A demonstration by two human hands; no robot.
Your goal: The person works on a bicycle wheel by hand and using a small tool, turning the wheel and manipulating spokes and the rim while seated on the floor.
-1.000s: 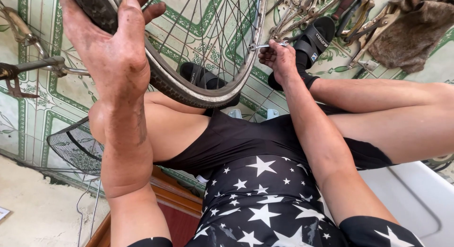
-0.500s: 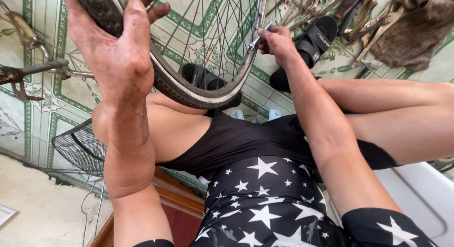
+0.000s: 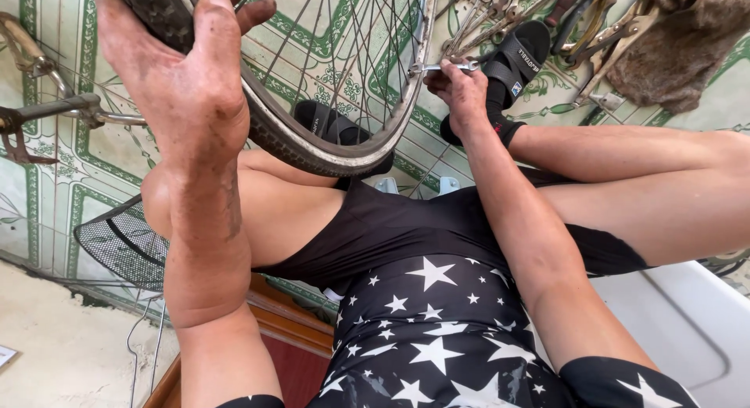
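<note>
A bicycle wheel (image 3: 328,146) with a black tyre, silver rim and thin spokes stands upright between my knees. My left hand (image 3: 183,72), smeared with grime, grips the tyre at the upper left. My right hand (image 3: 461,92) holds a small metal spoke wrench (image 3: 437,67) pressed against the rim on the wheel's right side. My legs in black shorts spread to both sides, and my feet wear black sandals.
Several metal tools (image 3: 500,10) and pliers lie on the green patterned tile floor at the top, beside a brown rag (image 3: 680,49). A black wire basket (image 3: 117,240) sits at the left. Bicycle frame parts (image 3: 47,111) reach in from the left edge.
My right hand has moved up along the rim with the wrench. My left hand keeps its hold on the tyre.
</note>
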